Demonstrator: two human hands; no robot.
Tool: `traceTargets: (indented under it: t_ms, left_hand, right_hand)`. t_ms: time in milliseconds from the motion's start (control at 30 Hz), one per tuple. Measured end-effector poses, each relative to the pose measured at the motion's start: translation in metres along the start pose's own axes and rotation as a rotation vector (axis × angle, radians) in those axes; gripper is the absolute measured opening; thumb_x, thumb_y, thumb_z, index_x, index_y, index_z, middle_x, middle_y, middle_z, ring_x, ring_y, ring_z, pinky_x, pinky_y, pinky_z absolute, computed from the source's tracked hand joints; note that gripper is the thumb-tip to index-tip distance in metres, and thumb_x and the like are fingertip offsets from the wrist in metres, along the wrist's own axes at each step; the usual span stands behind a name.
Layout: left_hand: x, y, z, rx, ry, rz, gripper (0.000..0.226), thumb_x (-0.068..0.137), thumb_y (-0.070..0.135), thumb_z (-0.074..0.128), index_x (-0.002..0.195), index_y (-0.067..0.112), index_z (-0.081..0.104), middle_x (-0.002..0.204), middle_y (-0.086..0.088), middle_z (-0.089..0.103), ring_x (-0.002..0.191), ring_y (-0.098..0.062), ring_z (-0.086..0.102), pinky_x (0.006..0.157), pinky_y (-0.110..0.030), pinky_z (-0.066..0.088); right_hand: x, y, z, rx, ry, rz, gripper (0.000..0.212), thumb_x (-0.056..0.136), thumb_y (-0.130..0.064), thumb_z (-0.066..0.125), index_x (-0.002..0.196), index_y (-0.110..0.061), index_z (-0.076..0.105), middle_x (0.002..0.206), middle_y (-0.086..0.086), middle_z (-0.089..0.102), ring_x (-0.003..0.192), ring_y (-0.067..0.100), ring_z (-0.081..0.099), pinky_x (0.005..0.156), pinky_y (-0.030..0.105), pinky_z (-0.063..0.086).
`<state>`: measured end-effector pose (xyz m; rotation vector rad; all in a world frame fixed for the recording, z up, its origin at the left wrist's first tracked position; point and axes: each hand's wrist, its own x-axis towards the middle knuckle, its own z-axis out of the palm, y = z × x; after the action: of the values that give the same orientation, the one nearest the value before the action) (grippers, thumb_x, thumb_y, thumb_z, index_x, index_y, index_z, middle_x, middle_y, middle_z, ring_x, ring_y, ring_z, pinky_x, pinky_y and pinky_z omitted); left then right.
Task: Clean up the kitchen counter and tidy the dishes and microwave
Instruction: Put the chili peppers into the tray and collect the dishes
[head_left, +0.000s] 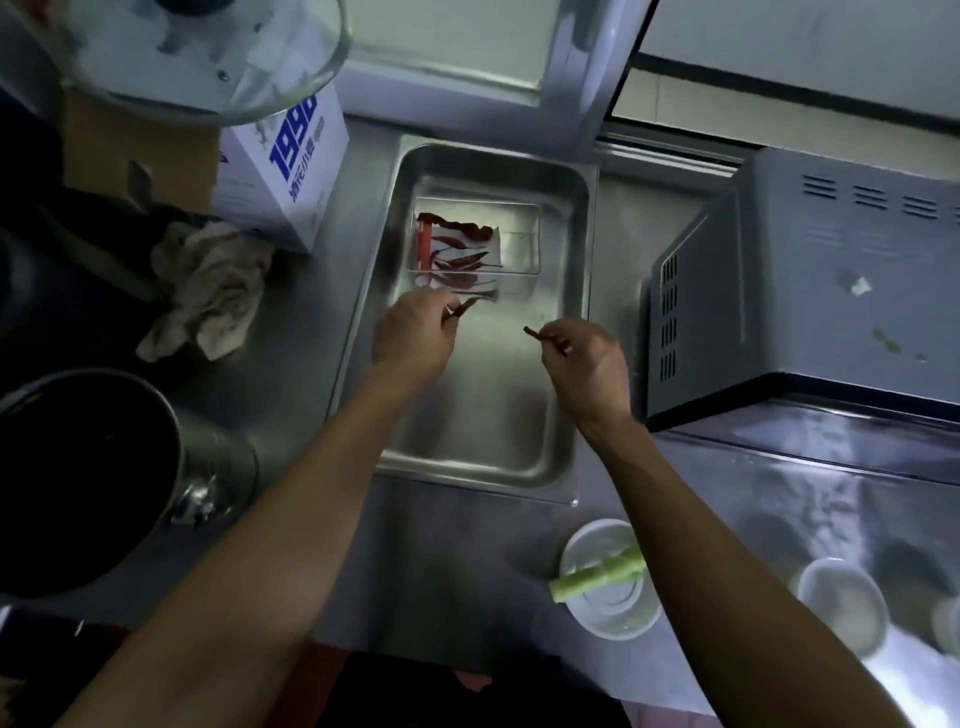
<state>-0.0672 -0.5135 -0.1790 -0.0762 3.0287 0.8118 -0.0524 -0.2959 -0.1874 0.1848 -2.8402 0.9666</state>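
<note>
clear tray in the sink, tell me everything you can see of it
The clear tray is a shallow rectangular container of see-through plastic, sitting flat on the floor of the steel sink, toward its far end. It holds dried red chilies lying on a white sheet, crowded into its left half; the right half looks bare. Its near left corner is close to the left hand, which pinches another chili just at the rim. Whether that chili touches the tray is unclear.
</note>
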Motion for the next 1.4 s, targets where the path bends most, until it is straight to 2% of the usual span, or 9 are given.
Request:
traceTargets:
  t_ms: [133,300,467,733,1000,1167,1233,1400]
  left_hand:
    - [0.037,-0.001,-0.010,-0.018,-0.013,-0.018,0.018,0.093,0.023,0.066,0.111,0.024,0.069,0.112,-0.001,0.071,0.097,-0.023,0.067,0.082,-0.044,0.057]
    - [0.079,0.002,-0.008,0.037,-0.047,0.060,0.021,0.094,0.023,0.066,0.115,0.022,0.069,0.113,-0.003,0.071,0.100,-0.025,0.066,0.084,-0.041,0.055]
    - [0.116,-0.004,0.002,0.078,-0.069,0.074,0.029,0.093,0.019,0.067,0.122,0.021,0.067,0.118,-0.004,0.069,0.107,-0.025,0.065,0.094,-0.041,0.053]
    - [0.144,-0.014,0.019,0.295,-0.132,0.198,0.025,0.095,0.025,0.063,0.119,0.023,0.069,0.116,-0.005,0.069,0.110,-0.025,0.060,0.093,-0.040,0.045]
    - [0.140,-0.040,0.027,0.231,-0.120,0.157,0.028,0.095,0.021,0.058,0.122,0.017,0.066,0.125,-0.008,0.063,0.121,-0.028,0.050,0.093,-0.045,0.041]
    - [0.136,-0.053,0.021,0.208,-0.030,0.149,0.022,0.095,0.022,0.056,0.113,0.015,0.067,0.117,-0.006,0.064,0.108,-0.027,0.053,0.086,-0.041,0.043]
    - [0.135,-0.056,0.019,0.220,-0.007,0.148,0.018,0.095,0.020,0.056,0.109,0.014,0.066,0.112,-0.007,0.065,0.103,-0.028,0.053,0.082,-0.042,0.043]
    - [0.131,-0.065,0.015,0.189,0.031,0.156,0.019,0.096,0.022,0.058,0.109,0.011,0.067,0.110,-0.008,0.067,0.102,-0.028,0.057,0.082,-0.042,0.045]
  right_hand:
    - [0.017,-0.004,0.007,0.033,0.034,0.019,0.016,0.089,-0.016,0.062,0.101,-0.017,0.073,0.093,0.001,0.073,0.084,0.019,0.067,0.070,0.042,0.058]
    - [0.040,-0.003,0.018,0.056,0.063,0.034,0.014,0.090,-0.014,0.064,0.101,-0.016,0.073,0.093,0.001,0.073,0.082,0.018,0.067,0.072,0.042,0.058]
    - [0.065,0.002,0.032,0.113,0.044,0.021,0.015,0.091,-0.017,0.062,0.102,-0.014,0.072,0.093,0.001,0.071,0.083,0.017,0.066,0.071,0.042,0.057]
    - [0.101,0.008,0.049,0.174,0.017,0.002,0.015,0.091,-0.012,0.064,0.103,-0.011,0.072,0.095,0.004,0.071,0.087,0.018,0.066,0.076,0.042,0.057]
    - [0.122,0.006,0.066,0.159,-0.010,-0.052,0.014,0.090,-0.009,0.065,0.101,-0.010,0.073,0.092,0.005,0.071,0.085,0.021,0.064,0.075,0.043,0.055]
    - [0.144,0.001,0.087,0.079,-0.078,-0.081,0.015,0.090,-0.019,0.062,0.101,-0.017,0.071,0.092,0.002,0.070,0.086,0.020,0.063,0.072,0.043,0.054]
    - [0.152,-0.005,0.095,0.066,-0.106,-0.097,0.016,0.088,-0.016,0.064,0.101,-0.015,0.073,0.093,0.003,0.072,0.087,0.022,0.064,0.072,0.044,0.054]
    - [0.166,-0.019,0.115,-0.003,-0.193,-0.131,0.016,0.087,-0.012,0.063,0.099,-0.013,0.074,0.092,0.005,0.072,0.087,0.024,0.063,0.073,0.044,0.053]
